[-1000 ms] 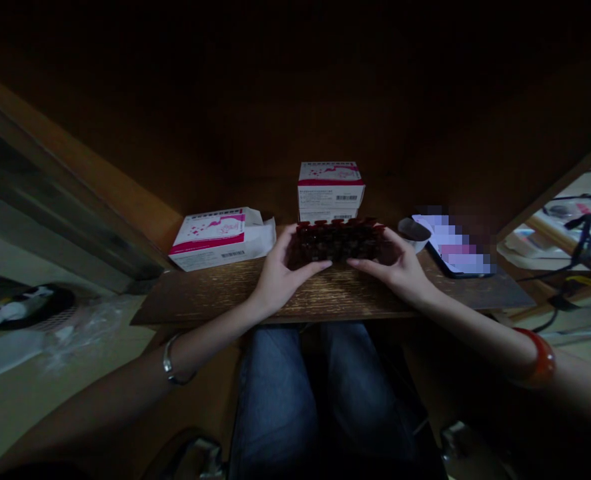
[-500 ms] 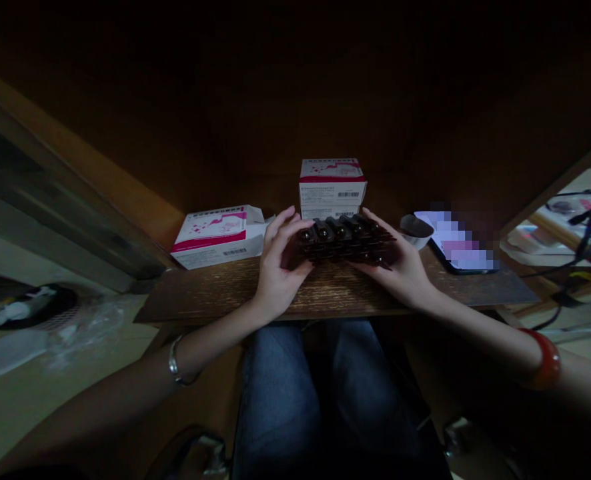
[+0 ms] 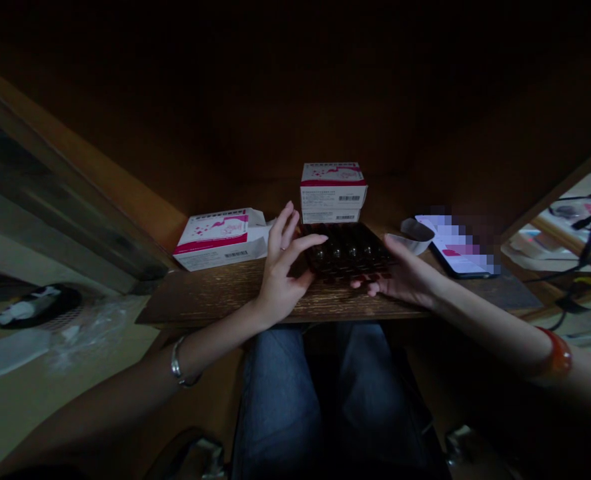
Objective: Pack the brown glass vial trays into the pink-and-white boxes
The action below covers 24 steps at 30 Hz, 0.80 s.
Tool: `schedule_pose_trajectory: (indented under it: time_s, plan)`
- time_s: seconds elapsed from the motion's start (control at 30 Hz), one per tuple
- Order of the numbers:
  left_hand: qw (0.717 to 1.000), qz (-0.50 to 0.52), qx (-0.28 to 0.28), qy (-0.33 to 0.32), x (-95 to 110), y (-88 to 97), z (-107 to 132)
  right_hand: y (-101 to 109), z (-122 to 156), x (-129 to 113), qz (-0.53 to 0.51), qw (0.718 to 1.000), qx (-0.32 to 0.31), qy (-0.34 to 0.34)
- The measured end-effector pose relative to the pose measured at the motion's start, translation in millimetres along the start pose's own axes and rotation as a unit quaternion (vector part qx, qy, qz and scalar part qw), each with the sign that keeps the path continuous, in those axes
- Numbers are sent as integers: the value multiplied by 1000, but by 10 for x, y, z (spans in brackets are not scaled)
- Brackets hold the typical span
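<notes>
A dark tray of small brown vials (image 3: 349, 255) lies flat on the wooden shelf (image 3: 215, 300) in front of me. My left hand (image 3: 280, 270) hovers at its left end with fingers spread, the fingertips just over the tray's edge. My right hand (image 3: 400, 277) rests at the tray's right side, palm turned inward, fingers loosely extended along the front edge. Behind the tray stands an upright white-and-pink box (image 3: 332, 192). A second white-and-pink box (image 3: 220, 238) lies on its side to the left with its end flap open.
A phone with a lit screen (image 3: 458, 253) lies at the right of the shelf, with a small round white cap (image 3: 415, 233) beside it. Dark wooden walls enclose the shelf. Cables (image 3: 583, 253) lie at far right, clear plastic (image 3: 65, 333) on the floor at left.
The tray, held up on edge between both hands a second ago, has been tipped down flat onto the shelf. Both hands have let go and opened.
</notes>
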<state>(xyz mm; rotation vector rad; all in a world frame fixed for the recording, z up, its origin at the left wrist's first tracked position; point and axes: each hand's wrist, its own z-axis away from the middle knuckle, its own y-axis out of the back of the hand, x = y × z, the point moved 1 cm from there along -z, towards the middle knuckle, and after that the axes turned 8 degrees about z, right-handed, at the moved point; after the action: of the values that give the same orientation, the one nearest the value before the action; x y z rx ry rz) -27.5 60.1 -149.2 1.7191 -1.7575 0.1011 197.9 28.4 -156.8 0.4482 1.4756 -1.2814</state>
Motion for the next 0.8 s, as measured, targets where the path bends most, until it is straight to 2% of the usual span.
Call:
schedule_pose_trajectory:
  time_s: [0.1, 0.2, 0.27, 0.33, 0.4, 0.43, 0.5, 0.63, 0.73, 0.8]
  plan:
    - [999, 27, 3, 25, -36, -36, 5, 55, -12, 10, -8, 999, 43, 3]
    - [980, 146, 58, 126, -91, -84, -14, 79, -13, -6, -14, 997, 62, 39]
    - [931, 254, 64, 254, -102, -110, -39, 86, -21, -19, -14, 996, 73, 57]
    - [859, 343, 32, 379, -73, -122, -62, 91, -36, -24, -27, 994, 89, 57]
    - [803, 401, -9, 441, -18, -119, -85, 95, -55, -24, -47, 992, 104, 48]
    - [791, 415, -27, 448, 7, -115, -96, 95, -62, -23, -55, 992, 109, 45]
    - [788, 421, -39, 447, 33, -110, -113, 91, -70, -22, -65, 991, 112, 41]
    - [777, 431, 21, 458, 3, -118, -124, 59, -55, -15, -40, 995, 88, 39]
    - [759, 451, 23, 470, -5, -121, -117, 23, -31, -7, 6, 997, 63, 42]
    - [758, 448, 23, 473, 10, -115, -108, 1, -21, -1, 24, 997, 56, 45]
